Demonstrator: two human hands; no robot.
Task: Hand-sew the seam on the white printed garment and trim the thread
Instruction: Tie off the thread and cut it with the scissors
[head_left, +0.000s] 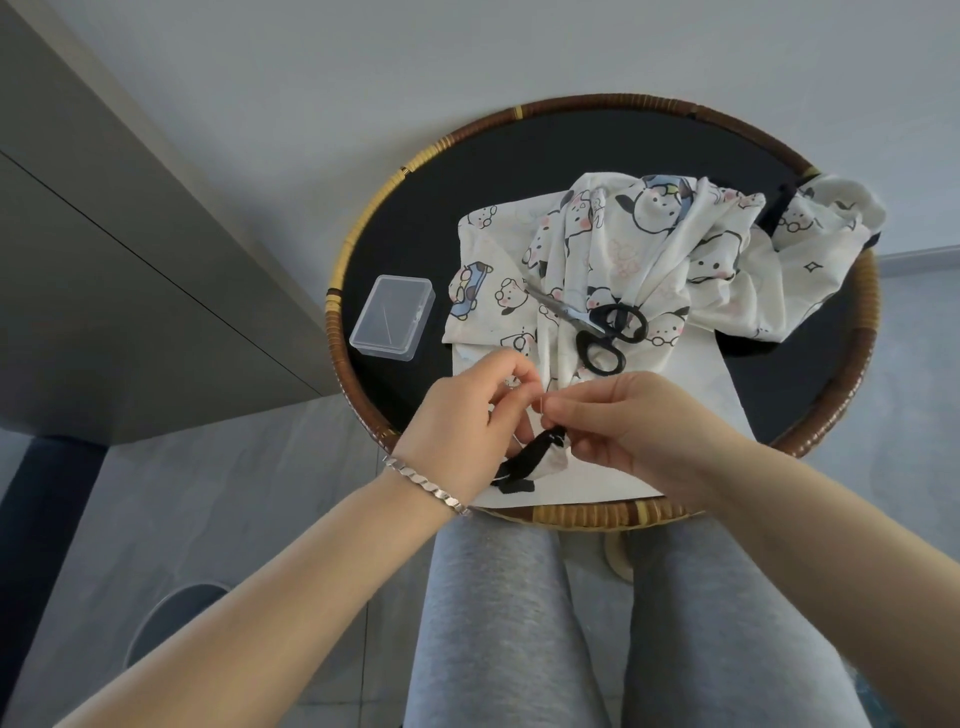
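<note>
Both hands pinch at the garment (613, 270) edge: left hand (462, 431) steadies it, right hand (623, 415) nips the needle (542, 405). Scissors (597, 325) wait at twelve o'clock, handy for trimming

A round table with a black top and a woven brown and tan rim (358, 231) fills the middle. On its left side lies a small clear plastic box with a lid (392, 317), shut, with thin pins or needles inside. A flat white sheet of paper (722, 395) lies on the table near the front edge. Under the table are legs in soft grey trousers (488, 623). A silver chain bracelet (428, 484) sits on one wrist. On the left stands a big grey cabinet (130, 291). The floor (249, 493) is grey.
</note>
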